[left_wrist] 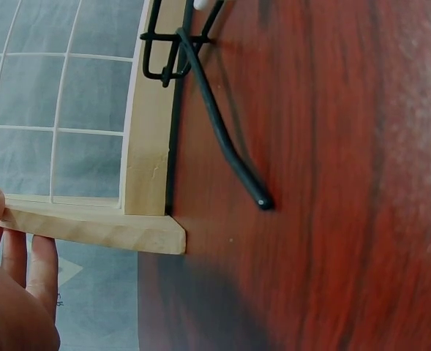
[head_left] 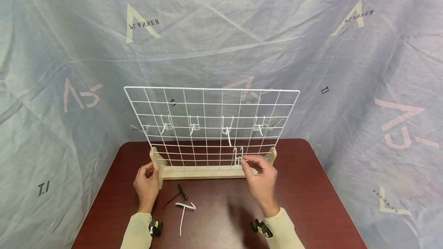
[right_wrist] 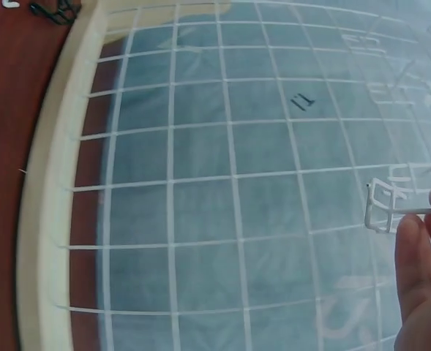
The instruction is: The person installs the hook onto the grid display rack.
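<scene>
A white wire grid panel point(head_left: 212, 88) stands upright in a pale wooden stand point(head_left: 204, 175). My left hand point(head_left: 147, 184) grips the stand's left side piece point(left_wrist: 91, 225), thumb on one face and fingers on the other. Between thumb and fingertips my right hand point(head_left: 262, 180) pinches a white wire hook point(right_wrist: 378, 208) by its arm. The hook's two prongs point up, close in front of the grid's lower right part. Several white hooks point(head_left: 226, 130) hang in a row across the grid's middle.
On the table point(head_left: 311, 203), in front of the stand's left part, lie a black wire hook point(left_wrist: 216, 124) and a loose white hook point(head_left: 183, 216). A grey printed cloth point(head_left: 207, 30) hangs behind the table and along both sides.
</scene>
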The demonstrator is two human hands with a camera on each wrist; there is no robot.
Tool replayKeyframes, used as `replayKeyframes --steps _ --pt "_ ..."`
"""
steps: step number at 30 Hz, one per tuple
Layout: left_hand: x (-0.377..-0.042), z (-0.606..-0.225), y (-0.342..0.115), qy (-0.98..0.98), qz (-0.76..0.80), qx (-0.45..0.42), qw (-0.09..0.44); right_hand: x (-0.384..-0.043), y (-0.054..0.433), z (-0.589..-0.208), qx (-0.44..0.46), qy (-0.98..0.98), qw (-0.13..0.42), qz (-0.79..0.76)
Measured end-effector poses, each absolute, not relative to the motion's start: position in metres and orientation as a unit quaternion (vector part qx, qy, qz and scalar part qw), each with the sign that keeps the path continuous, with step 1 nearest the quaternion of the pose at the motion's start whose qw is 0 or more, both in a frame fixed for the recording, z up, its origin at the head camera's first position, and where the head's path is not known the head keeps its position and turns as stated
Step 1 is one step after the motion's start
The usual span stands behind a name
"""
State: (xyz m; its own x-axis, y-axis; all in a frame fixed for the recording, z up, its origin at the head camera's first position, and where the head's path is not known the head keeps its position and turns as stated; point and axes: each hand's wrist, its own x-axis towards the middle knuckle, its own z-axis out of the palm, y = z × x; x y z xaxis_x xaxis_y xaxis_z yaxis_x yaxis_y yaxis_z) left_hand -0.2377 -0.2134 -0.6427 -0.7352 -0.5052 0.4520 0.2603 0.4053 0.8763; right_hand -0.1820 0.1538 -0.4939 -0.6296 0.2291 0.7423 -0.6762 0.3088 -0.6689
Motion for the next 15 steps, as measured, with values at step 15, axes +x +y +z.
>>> replayKeyframes --steps 15 --pt "-0.24 -0.645 -0.214 -0.759 -0.533 0.079 0.365 -0.183 0.151 -0.429 0.177 -0.684 0.48 0.52"
